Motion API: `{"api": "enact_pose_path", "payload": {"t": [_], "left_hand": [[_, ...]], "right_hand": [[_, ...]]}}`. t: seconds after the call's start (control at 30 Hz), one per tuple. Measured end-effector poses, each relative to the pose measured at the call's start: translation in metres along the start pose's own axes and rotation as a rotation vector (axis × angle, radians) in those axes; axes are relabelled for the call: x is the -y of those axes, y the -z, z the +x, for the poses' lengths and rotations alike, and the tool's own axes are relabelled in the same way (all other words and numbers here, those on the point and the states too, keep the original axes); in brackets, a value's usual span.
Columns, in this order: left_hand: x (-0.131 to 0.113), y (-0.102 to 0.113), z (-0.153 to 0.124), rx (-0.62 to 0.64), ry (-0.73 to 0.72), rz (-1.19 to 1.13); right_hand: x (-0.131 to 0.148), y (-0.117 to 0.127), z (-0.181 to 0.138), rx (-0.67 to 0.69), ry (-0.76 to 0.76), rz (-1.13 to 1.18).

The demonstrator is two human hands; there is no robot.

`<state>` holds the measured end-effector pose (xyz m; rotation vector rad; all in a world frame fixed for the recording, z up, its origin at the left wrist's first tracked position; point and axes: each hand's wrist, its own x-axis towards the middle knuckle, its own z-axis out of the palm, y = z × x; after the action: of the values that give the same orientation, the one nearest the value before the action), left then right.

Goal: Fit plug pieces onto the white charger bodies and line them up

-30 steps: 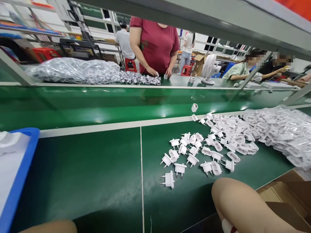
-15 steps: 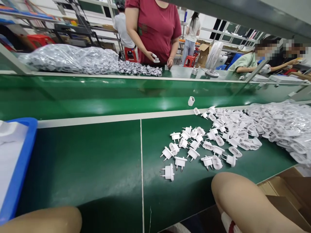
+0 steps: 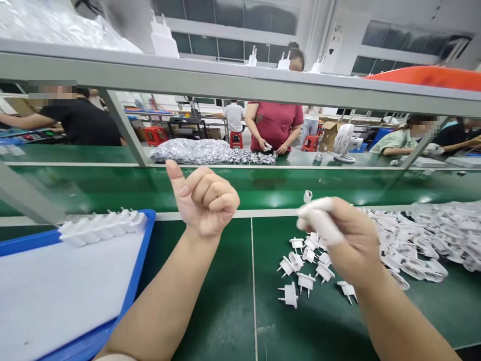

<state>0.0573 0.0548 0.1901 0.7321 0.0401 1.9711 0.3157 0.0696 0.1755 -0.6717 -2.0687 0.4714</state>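
My left hand point(image 3: 206, 200) is raised over the green bench in a loose fist, with its thumb sticking out; nothing shows in it. My right hand point(image 3: 349, 240) hovers over the white plug pieces point(image 3: 306, 283), a little blurred. White coverings wrap its thumb and index finger, whose tips come close together, and no part shows between them. The plug pieces have two pins each and lie scattered on the bench under and beside this hand. Behind it, a small white housing point(image 3: 308, 196) stands alone on the green belt.
At the left sits a blue tray point(image 3: 145, 250) with a row of assembled white chargers point(image 3: 103, 225) along its far edge. A heap of white parts point(image 3: 447, 235) lies at the right. A shelf point(image 3: 225, 77) crosses overhead. A person in red point(image 3: 278, 125) works across the belt.
Both my hands have come into view, raised above the bench. The camera has tilted up and turned left, showing the shelf and more of the blue tray.
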Motion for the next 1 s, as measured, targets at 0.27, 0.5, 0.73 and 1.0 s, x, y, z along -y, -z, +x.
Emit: {"api": "enact_pose_path", "payload": {"t": [0.27,0.5,0.73,1.0], "left_hand": [[0.008,0.021,0.013,-0.001,0.158,-0.229],[0.063,0.069,0.022,-0.048,0.449,0.385],[0.204,0.119,0.062,-0.115,0.538,1.228],[0.280,0.142,0.095,-0.076,0.496,1.625]], "right_hand": [[-0.089,-0.023,-0.019,0.630,-0.391,-0.742],[-0.114,-0.035,-0.037,0.727,-0.388,-0.600],[-0.120,-0.037,-0.040,0.629,-0.393,-0.442],[-0.127,-0.045,-0.043,0.392,-0.409,-0.241]]}}
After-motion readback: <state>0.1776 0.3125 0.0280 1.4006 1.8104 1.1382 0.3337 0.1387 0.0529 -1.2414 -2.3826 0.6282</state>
